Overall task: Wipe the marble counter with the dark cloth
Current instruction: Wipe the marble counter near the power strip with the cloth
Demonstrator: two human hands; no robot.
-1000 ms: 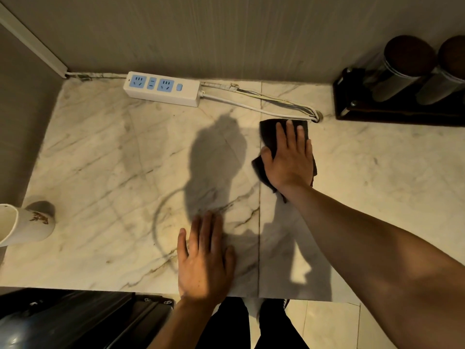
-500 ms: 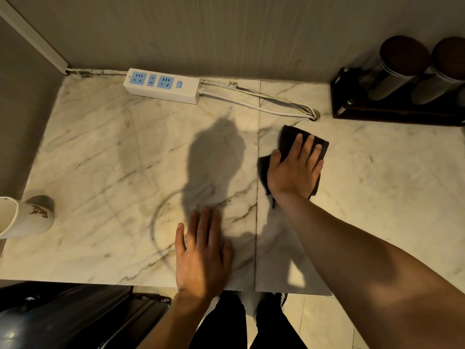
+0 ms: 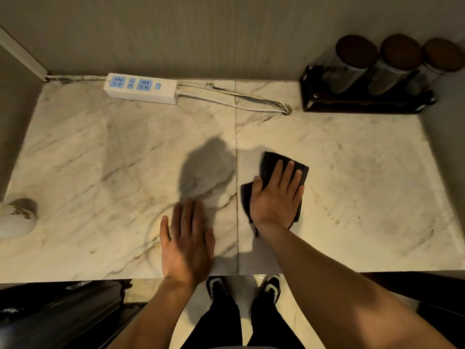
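The marble counter [image 3: 100, 159] is pale with grey and brown veins and a seam down its middle. A dark cloth [image 3: 270, 162] lies flat just right of that seam. My right hand [image 3: 276, 197] presses down on the cloth with fingers spread, covering most of it. Left of the seam, near the front edge, my left hand [image 3: 187, 245] rests flat on the bare marble, fingers together, holding nothing.
A white power strip [image 3: 142, 88] with its cable [image 3: 226, 103] lies along the back wall. At the back right a dark rack [image 3: 352, 102] holds three lidded jars. A white mug [image 3: 15, 220] sits at the left edge. Small stains dot the marble right of the cloth.
My right hand has dragged the cloth from near the cable toward the front edge and slightly right. The left hand stays planted near the front edge.
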